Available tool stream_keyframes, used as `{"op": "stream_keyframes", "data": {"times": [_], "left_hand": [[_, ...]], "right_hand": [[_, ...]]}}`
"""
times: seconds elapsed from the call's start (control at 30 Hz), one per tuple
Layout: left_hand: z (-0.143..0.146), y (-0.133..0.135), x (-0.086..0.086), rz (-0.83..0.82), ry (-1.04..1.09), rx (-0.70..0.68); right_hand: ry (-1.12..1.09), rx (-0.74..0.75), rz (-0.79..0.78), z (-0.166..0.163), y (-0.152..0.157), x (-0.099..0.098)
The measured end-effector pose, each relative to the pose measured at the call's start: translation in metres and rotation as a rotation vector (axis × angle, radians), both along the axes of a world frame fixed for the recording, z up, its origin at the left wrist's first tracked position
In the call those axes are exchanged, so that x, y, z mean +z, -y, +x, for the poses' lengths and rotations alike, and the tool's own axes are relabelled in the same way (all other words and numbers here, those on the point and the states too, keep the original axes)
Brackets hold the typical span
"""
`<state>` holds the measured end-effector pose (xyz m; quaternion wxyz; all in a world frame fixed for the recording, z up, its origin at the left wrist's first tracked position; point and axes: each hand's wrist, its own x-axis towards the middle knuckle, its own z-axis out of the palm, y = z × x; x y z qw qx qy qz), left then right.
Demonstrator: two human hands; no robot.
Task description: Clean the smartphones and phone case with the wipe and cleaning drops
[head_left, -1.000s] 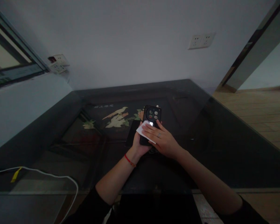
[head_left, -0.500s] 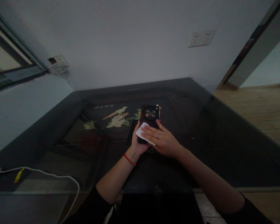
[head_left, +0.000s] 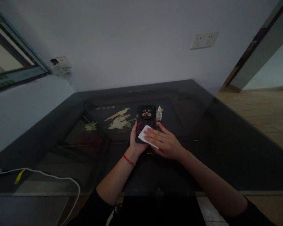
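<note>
Black smartphone (head_left: 145,121), back side up, shows a round camera ring with several small lenses at its far end. One phone, one white folded wipe (head_left: 146,138), one small white dropper bottle (head_left: 159,113) just beside it. Its long axis runs away from the person, over the dark glass-topped table (head_left: 214,150). Left hand (head_left: 135,142) grips its lower end; right hand (head_left: 165,142) presses the wipe flat against it.

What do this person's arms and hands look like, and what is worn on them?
Both forearms are bare, with black sleeves ending near the elbows. The left hand has a thin red string bracelet around its wrist. The right hand wears a slim pale ring on one finger. No gloves or watch show.
</note>
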<state>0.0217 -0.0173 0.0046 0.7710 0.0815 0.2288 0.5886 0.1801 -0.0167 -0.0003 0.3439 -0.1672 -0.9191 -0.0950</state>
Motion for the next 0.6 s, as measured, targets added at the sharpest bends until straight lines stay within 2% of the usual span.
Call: {"op": "stream_keyframes", "data": {"times": [0.1,0.23,0.3,0.47,0.53,0.6], "left_hand": [[-0.003,-0.004,-0.002,0.037,-0.011,0.0],[-0.002,-0.005,-0.002,0.037,0.024,-0.021],[0.0,-0.004,0.0,0.028,0.036,-0.007],[0.001,-0.001,0.007,0.015,0.038,0.021],[0.002,-0.001,0.008,0.005,0.036,0.044],[0.003,-0.001,0.008,-0.017,0.028,0.049]], "right_hand": [[0.02,0.094,0.025,-0.001,0.001,-0.001],[-0.086,-0.059,-0.052,0.009,-0.007,0.001],[-0.118,-0.076,-0.085,0.012,-0.008,0.002],[-0.106,0.115,-0.022,0.009,-0.002,0.003],[-0.134,0.08,-0.015,0.008,-0.002,0.001],[-0.179,-0.02,-0.047,0.009,-0.005,-0.001]]}}
